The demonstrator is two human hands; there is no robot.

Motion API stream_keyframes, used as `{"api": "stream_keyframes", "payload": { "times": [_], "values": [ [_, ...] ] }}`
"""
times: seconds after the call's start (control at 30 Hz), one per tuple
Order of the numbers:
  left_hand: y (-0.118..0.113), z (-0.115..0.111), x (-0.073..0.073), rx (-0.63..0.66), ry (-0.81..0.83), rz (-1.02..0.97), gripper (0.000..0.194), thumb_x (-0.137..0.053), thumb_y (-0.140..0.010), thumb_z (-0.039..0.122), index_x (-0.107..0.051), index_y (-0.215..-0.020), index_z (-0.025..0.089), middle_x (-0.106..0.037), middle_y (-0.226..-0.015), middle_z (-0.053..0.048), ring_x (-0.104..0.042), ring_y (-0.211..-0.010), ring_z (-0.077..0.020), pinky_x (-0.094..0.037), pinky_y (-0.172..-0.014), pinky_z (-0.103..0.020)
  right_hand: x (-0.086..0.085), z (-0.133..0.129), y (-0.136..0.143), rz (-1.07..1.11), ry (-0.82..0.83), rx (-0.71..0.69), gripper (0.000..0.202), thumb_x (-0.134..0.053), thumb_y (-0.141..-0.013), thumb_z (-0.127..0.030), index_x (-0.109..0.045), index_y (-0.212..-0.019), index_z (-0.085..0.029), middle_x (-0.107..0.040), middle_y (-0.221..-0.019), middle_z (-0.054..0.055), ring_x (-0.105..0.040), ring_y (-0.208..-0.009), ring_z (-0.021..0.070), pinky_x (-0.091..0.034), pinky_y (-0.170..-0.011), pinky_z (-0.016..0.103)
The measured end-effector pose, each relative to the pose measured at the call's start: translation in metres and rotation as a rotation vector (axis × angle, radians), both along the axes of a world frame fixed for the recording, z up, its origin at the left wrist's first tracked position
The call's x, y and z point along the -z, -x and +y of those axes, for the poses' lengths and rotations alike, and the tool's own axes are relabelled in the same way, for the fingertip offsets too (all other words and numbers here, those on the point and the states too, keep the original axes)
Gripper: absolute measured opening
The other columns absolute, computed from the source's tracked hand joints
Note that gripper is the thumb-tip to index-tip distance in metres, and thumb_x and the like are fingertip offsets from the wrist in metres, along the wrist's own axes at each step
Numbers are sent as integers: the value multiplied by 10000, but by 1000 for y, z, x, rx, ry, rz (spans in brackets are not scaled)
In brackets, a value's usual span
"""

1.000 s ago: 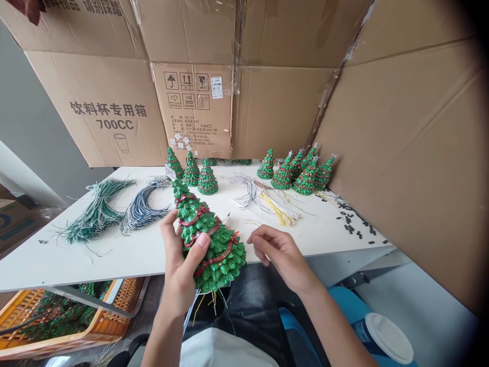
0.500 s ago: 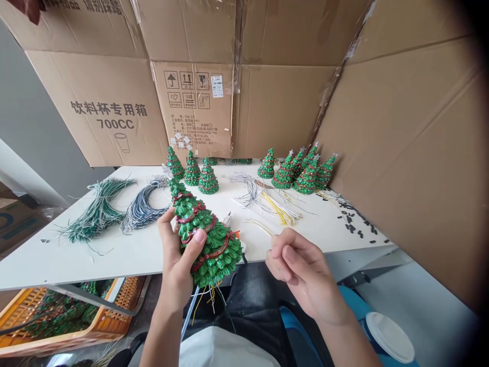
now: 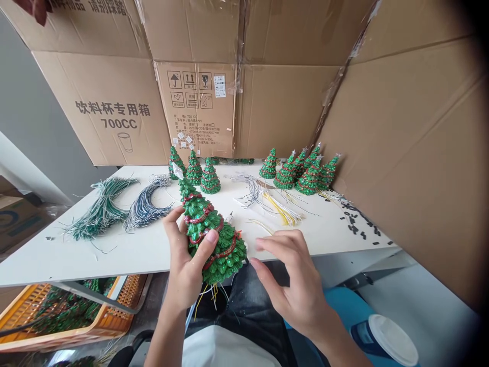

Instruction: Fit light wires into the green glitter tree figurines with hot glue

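My left hand (image 3: 188, 265) grips a green Christmas tree figurine (image 3: 214, 234) with red garlands and a clear star-shaped tip. The tree leans to the left over the table's front edge, its base toward my right. Thin wires (image 3: 214, 295) in yellow, white and green hang below the base. Just right of the base is my right hand (image 3: 292, 275), thumb and fingers apart, holding nothing. Beyond its fingertips a few pale yellow wires (image 3: 262, 225) lie on the table. A pointed tool tip (image 3: 229, 217) and something orange show partly behind the tree.
On the white table (image 3: 126, 260) lie a green wire bundle (image 3: 99, 209), a blue-white bundle (image 3: 143, 206), yellow and white wires (image 3: 284, 211) and small black pieces (image 3: 357, 224). Several trees (image 3: 309, 176) stand at the back before cardboard walls (image 3: 282, 112). An orange basket (image 3: 110, 318) sits lower left.
My right hand has opened its closed fingers and moved a little left toward the tree's base. The held tree has shifted slightly right in view.
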State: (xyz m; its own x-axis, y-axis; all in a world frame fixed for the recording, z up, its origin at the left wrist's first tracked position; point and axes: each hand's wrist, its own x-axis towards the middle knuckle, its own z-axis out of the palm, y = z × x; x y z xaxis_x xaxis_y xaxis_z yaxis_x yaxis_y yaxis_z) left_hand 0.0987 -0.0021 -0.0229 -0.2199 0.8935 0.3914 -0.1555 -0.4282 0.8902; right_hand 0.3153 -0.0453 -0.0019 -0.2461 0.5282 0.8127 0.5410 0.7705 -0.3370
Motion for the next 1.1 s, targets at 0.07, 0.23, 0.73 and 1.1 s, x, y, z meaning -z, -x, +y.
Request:
{"api": "stream_keyframes", "payload": {
  "times": [0.07,0.23,0.73,1.1],
  "values": [
    [-1,-1,-1,4,2,6,621,-883,-981,486,-525,-1482,399,-650,-1402,-50,-692,-1235,-276,-558,-1084,-433,-3,1,0,-34,-30,57,389,-746,-1061,-81,-715,-1393,-283,-766,-945,53,-637,-921,279,-571,-820,428],
    [-3,-2,-4,20,12,4,607,-857,-1005,498,-497,-1482,393,-649,-1414,-50,-700,-1227,-267,-563,-1073,-430,-14,-7,-5,119,489,-287,264,-677,-1169,-295,-793,-934,-265,-691,-765,4,-617,-677,179,-500,-619,331],
    [-4,-2,-5,26,-3,15,597,-861,-1004,497,-500,-1467,390,-649,-1429,-58,-707,-1228,-279,-555,-1080,-452,-7,-2,2,-2,146,13,142,-721,-1113,-165,-809,-1113,-276,-694,-830,34,-634,-809,247,-533,-734,401],
    [-5,-3,-5,16,15,13,619,-862,-1001,519,-488,-1478,391,-639,-1451,-59,-701,-1252,-280,-558,-1094,-460,-3,-8,-2,186,330,-174,680,-610,-1197,-282,-374,-1814,-446,-667,-1675,118,-701,-892,209,-623,-891,424]
  ]
}}
